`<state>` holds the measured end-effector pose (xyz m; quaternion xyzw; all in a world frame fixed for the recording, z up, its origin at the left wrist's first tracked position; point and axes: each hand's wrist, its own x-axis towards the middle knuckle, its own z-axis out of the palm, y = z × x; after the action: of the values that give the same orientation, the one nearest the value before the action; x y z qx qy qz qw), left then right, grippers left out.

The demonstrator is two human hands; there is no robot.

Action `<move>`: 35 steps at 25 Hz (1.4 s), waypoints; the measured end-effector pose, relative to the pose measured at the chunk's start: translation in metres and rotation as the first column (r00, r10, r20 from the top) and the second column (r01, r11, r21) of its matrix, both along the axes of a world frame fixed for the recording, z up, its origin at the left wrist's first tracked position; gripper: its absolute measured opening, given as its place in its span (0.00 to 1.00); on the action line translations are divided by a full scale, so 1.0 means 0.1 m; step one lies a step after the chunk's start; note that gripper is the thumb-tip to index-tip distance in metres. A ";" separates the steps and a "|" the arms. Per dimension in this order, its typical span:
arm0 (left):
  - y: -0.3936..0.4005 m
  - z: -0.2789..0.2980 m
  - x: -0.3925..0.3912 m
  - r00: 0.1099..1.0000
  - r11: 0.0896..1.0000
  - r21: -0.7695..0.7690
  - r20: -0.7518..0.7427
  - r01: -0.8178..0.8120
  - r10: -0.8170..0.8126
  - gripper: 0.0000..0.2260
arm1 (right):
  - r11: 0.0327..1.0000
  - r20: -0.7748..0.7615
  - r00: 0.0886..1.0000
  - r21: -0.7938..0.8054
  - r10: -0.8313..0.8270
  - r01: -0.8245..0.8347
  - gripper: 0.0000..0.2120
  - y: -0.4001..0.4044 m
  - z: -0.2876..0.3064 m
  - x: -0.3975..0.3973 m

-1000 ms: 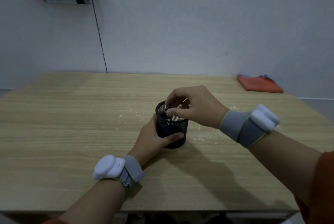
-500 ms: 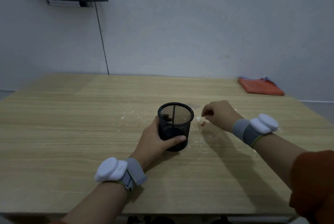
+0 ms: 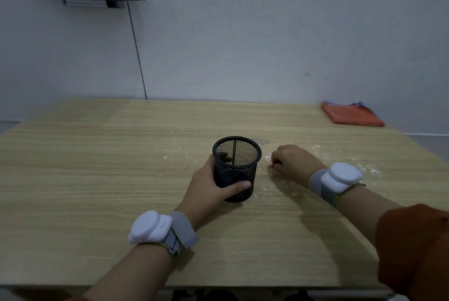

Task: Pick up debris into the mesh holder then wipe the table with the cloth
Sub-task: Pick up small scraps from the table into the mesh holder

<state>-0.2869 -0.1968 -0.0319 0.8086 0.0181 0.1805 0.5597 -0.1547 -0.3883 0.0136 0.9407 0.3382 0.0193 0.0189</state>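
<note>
Your left hand (image 3: 209,189) is wrapped around the holder (image 3: 236,168), thumb across its front wall, and the holder stands upright on the table (image 3: 97,179) near the middle. Through the mesh something dark shows low inside, but it is too unclear to name.

Your right hand (image 3: 292,163) lies just right of the holder, knuckles up, fingers curled down to the surface. A small reddish piece (image 3: 272,166) shows at the fingertips. It looks like a pinch on it, but I cannot tell if the fingers have really closed on the piece or only touch it.

White powder (image 3: 366,169) is scattered around the holder and further to the right. The cloth (image 3: 349,116) lies folded at the far right corner, well apart from both hands.

What may go wrong, in my judgement:
- The piece is small and flat on the wood, so the fingertips can slide over it and push it away instead of lifting it.
- If you carry it with a weak pinch, it can fall beside the rim, not inside.
- The powder is too fine for the mesh; it will probably pass through, so leave it for the cloth.
- Your right wrist rests near the powder and can smear it wider.
</note>
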 end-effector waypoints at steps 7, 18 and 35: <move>0.00 0.00 0.00 1.000 1.000 0.000 0.007 -0.003 0.003 0.26 | 0.990 -0.077 0.994 -0.118 -0.082 0.072 0.10 0.09 0.07 -0.01; 0.00 0.01 -0.01 1.000 1.000 0.008 -0.001 -0.005 0.005 0.26 | 0.976 0.082 0.992 0.201 -0.101 0.082 0.09 0.12 0.12 -0.10; 0.01 0.00 0.01 1.000 1.000 0.019 -0.008 -0.006 0.006 0.27 | 0.788 -0.003 0.989 0.604 -0.148 0.119 0.07 0.14 0.68 0.00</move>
<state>-0.2860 -0.1962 -0.0318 0.8144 0.0210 0.1793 0.5515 -0.1543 -0.3744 0.0820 0.9187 0.2466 0.1455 -0.2722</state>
